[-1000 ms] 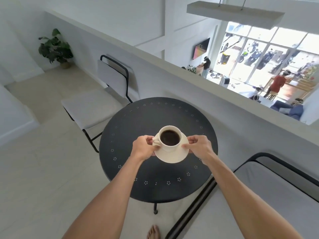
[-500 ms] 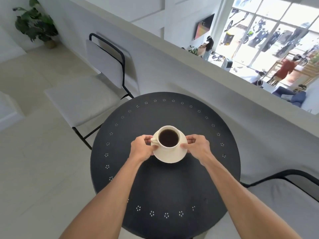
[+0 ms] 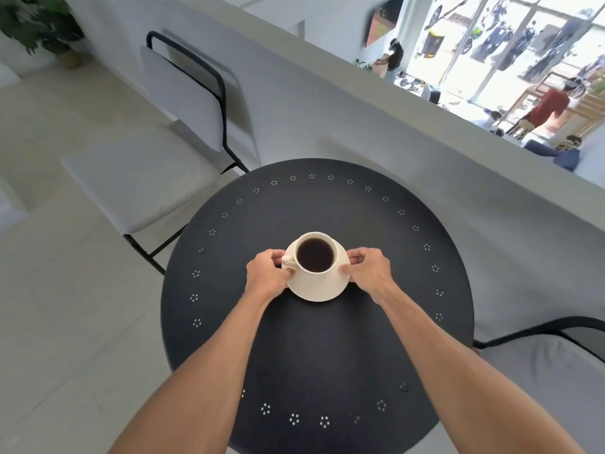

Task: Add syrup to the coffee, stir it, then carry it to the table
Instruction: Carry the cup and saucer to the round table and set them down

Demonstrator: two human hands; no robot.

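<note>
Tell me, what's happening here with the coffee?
A person is holding a cream saucer by its two sides, left hand and right hand, over the middle of a round black table. On the saucer stands a cup full of dark coffee, its handle toward the left hand. Whether the saucer already rests on the tabletop cannot be told. Two grey chairs stand by the table, one at far left, one at right.

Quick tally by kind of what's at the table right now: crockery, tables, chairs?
Cups: 1, the cup of coffee
Saucers: 1, the saucer
Tables: 1, the round black table
Chairs: 2, one chair at left, another chair at right
Total: 5
</note>
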